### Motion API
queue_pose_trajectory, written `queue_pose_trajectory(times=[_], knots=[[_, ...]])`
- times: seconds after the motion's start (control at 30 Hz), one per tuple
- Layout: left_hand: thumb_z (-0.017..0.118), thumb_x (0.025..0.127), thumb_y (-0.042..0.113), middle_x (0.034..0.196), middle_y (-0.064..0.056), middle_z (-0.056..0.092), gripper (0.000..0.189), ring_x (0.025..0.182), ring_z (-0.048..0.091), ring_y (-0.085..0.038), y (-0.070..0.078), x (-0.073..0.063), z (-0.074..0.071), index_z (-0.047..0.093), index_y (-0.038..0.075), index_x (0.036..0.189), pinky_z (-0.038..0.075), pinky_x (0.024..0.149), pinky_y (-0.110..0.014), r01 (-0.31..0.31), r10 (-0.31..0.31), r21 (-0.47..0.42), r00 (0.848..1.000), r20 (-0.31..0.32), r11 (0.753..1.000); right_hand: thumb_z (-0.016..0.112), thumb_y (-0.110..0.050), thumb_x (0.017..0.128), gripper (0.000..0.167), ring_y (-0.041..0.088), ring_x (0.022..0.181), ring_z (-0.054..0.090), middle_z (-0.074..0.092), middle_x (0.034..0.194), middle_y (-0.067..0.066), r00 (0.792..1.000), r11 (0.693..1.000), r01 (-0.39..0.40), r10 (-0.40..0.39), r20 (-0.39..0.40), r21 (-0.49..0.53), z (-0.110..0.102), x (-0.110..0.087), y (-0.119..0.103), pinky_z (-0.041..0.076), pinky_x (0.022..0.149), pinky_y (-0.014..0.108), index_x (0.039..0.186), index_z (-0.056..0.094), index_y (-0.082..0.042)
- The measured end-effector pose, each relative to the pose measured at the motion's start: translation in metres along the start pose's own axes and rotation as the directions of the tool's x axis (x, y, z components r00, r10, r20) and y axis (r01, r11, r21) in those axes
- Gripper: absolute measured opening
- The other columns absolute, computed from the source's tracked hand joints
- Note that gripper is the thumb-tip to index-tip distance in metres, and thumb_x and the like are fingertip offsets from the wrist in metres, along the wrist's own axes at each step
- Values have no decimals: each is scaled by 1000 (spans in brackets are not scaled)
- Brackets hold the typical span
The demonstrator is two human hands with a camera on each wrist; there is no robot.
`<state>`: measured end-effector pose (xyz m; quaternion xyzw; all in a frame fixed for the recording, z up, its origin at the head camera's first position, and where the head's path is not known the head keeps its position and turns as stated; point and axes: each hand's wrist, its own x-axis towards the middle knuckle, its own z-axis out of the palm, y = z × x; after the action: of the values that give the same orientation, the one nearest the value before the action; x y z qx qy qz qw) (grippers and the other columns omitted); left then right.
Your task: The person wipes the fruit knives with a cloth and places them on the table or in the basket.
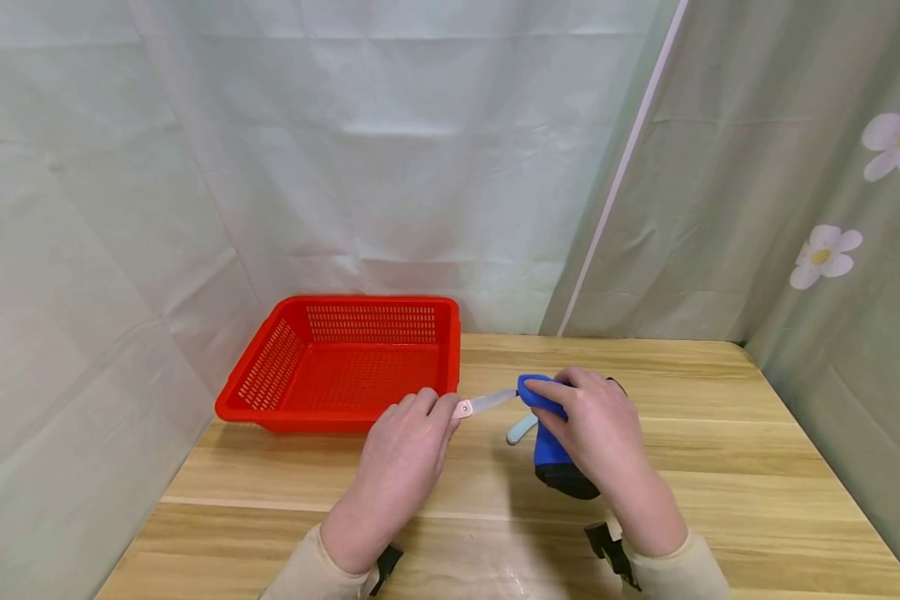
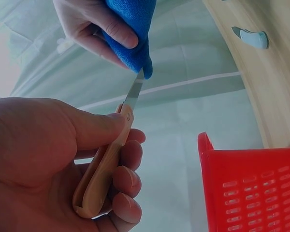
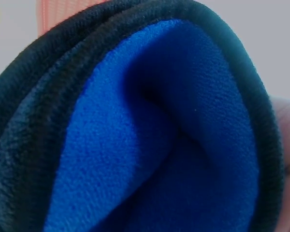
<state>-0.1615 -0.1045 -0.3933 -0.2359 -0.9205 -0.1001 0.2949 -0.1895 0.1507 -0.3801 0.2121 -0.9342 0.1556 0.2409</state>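
My left hand [image 1: 408,437] grips a folding knife [image 2: 100,186] by its pale pinkish handle, thumb along the top near the pivot. Its blade [image 1: 493,401] is folded out and points right. A blue cloth [image 1: 551,448] with black edging hangs from my right hand [image 1: 598,421], pinched between thumb and fingers. In the left wrist view the blade's tip end is hidden in the cloth's folds. The cloth's creased inner side fills most of the right wrist view. A second knife with a light blue handle [image 1: 522,428] lies on the table, partly behind the cloth.
A red plastic basket [image 1: 337,423] with slotted sides stands at the back left of the wooden table [image 1: 720,433]. Pale curtains [image 1: 390,167] hang behind and at both sides, and white flowers [image 1: 827,256] decorate the right one.
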Motion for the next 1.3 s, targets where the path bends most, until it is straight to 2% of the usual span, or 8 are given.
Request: queue_pose_trajectory(times=[0.3,0.4,0.53,0.7,1.0,1.3], knots=[[87,98,20,83,-3,59,28,66,45,-17,0,1,-3,76,4,117,39,59,-26,32,-32,-13,999,29,999,97,-21,87,39,30,94,70,73,106,5,999,999,-35,35,-2,-6,-5,-1,1,56,80,51,125,86,-24],[87,98,20,83,-3,58,28,66,44,-16,0,1,-3,76,4,118,38,59,-26,45,-45,-13,998,49,999,98,-22,86,41,31,96,71,74,108,6,1000,1000,-9,9,-20,4,-5,0,-3,57,81,52,125,86,-25],[85,99,22,83,-2,57,27,67,43,-16,0,1,-4,77,4,119,39,60,-26,55,-54,-10,996,68,998,100,-23,84,45,31,98,72,75,110,8,996,997,69,-68,-49,21,-3,0,-14,59,83,51,126,86,-26],[83,101,22,84,-2,58,26,68,45,-15,0,0,-4,77,5,120,41,61,-27,54,-53,-12,996,78,998,103,-21,79,50,31,99,72,75,111,7,991,991,128,-125,-52,41,-1,-1,-28,59,84,48,126,86,-27],[80,103,22,86,-3,61,22,69,51,-18,2,-1,-1,75,5,116,44,61,-28,15,-14,-21,999,52,1000,102,-22,80,51,30,100,72,75,112,7,990,988,144,-143,-12,49,3,-3,-39,59,89,47,128,85,-29],[80,103,25,90,-3,63,27,72,51,-16,3,1,-1,76,6,122,46,64,-27,19,-17,-18,995,99,1000,102,-22,80,51,28,100,71,76,112,6,991,989,136,-137,4,52,4,-3,-40,59,90,48,127,85,-30]])
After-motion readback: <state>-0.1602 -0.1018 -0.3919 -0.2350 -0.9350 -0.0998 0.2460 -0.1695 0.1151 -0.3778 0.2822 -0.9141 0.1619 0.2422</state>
